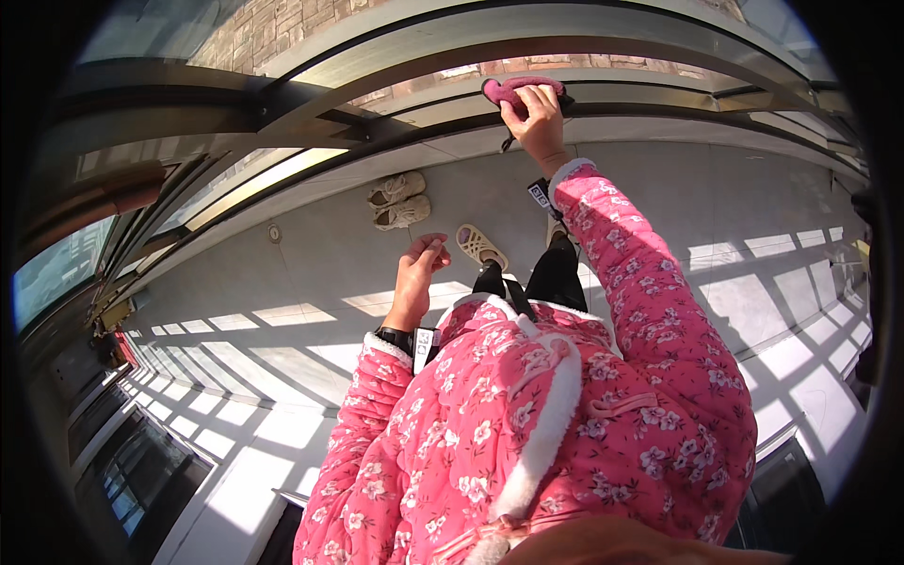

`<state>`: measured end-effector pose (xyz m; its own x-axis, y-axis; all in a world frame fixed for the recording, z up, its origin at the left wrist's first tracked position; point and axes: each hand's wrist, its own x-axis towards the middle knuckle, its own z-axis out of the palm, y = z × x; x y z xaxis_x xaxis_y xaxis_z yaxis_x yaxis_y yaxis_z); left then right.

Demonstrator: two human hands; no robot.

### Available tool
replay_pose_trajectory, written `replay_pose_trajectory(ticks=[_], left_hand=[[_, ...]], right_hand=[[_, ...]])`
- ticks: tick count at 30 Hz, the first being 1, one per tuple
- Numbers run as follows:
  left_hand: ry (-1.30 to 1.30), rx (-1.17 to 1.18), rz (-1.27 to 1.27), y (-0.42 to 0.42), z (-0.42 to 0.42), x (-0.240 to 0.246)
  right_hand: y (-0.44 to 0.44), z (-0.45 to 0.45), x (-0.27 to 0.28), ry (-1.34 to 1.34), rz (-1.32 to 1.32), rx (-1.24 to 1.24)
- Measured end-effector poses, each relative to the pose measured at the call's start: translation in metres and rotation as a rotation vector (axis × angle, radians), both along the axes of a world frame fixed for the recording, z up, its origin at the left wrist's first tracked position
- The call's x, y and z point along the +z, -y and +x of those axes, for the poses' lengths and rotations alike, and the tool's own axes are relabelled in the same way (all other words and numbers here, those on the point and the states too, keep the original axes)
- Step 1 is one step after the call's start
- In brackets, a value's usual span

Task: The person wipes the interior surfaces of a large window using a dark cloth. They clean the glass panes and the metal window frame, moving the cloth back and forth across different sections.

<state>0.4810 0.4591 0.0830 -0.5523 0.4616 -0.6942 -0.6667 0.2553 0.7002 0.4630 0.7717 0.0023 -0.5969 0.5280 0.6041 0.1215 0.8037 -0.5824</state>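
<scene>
My right hand (538, 116) reaches far forward, its fingers closed on a pink fabric pad (503, 92) with dark edging. A short dark cord hangs below the pad. In this view the pad overlaps the lower rail of a metal-framed window (635, 95); whether it touches the rail or glass, I cannot tell. My left hand (417, 272) hangs in front of my body with its fingers loosely curled. It appears to hold nothing. Each wrist carries a strapped device with a printed tag, such as the left tag (424, 347).
A pair of pale lace-up shoes (399, 200) stands on the grey tiled floor (332, 233), close to the window's base. A small round fitting (274, 232) is set in the floor to the left. At far left, a window sash (67, 272) slants inward. Sunlit stripes cross the floor.
</scene>
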Motion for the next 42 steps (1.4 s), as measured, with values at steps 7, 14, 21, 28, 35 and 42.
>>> replay_pose_trajectory(ticks=[7, 14, 21, 28, 35, 42], left_hand=[[-0.006, 0.254, 0.017, 0.075, 0.013, -0.009], [0.096, 0.375, -0.079, 0.096, 0.025, -0.02], [0.013, 0.134, 0.068, 0.028, 0.017, -0.017], [0.022, 0.087, -0.009, -0.05, 0.031, -0.023], [0.02, -0.013, 0.122, -0.155, 0.059, -0.029], [-0.003, -0.04, 0.048, -0.18, 0.084, -0.018]], right_hand=[[0.156, -0.105, -0.028, 0.175, 0.141, 0.476], [0.135, -0.095, -0.045, 0.328, 0.282, 0.506], [0.035, -0.023, -0.022, 0.682, 0.241, 0.301], [-0.135, 0.096, -0.031, 0.474, 0.17, 0.109], [-0.285, 0.188, -0.034, 0.624, 0.076, -0.419], [-0.336, 0.22, -0.069, 0.376, -0.057, -0.68]])
